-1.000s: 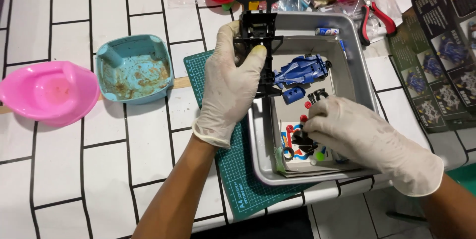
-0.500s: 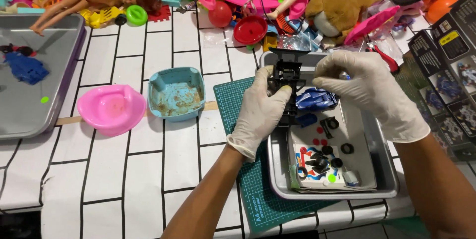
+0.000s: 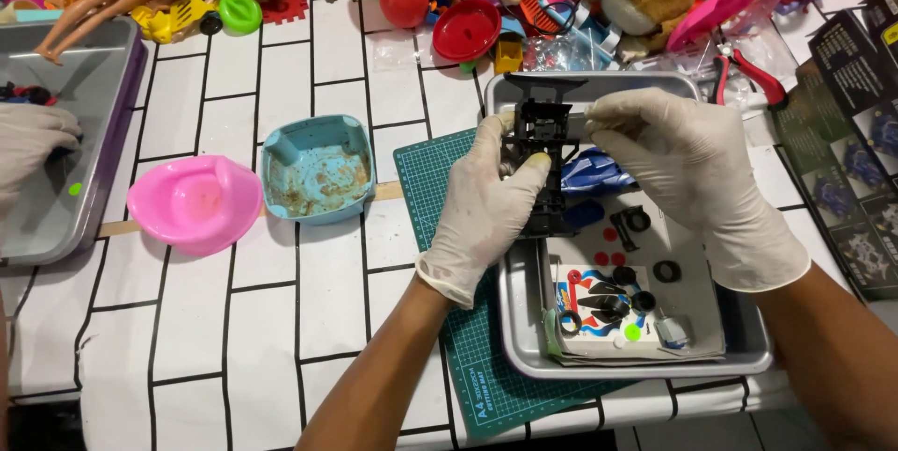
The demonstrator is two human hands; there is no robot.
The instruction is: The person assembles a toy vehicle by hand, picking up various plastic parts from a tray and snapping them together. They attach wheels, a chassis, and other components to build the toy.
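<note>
My left hand (image 3: 482,203), in a white glove, grips a black toy car chassis (image 3: 545,147) upright over a grey metal tray (image 3: 739,350). My right hand (image 3: 697,180), also gloved, pinches the top of the same chassis from the right. In the tray lie a blue car body shell (image 3: 591,173), partly hidden behind my hands, small black wheels and parts (image 3: 636,222), and a sticker sheet (image 3: 608,306) on a white card. The tray stands on a green cutting mat (image 3: 430,175).
A pink bowl-shaped toy (image 3: 195,203) and a dirty teal toy basin (image 3: 313,170) sit left of the mat. A second grey tray (image 3: 65,133) is at far left with another person's gloved hand (image 3: 33,147) in it. Dolls, toys, red pliers (image 3: 748,77) and dark boxes (image 3: 856,123) crowd the back and right.
My right hand left the small parts low in the tray and rose to the top of the chassis. The view shifted, bringing the far-left tray and back toys into sight.
</note>
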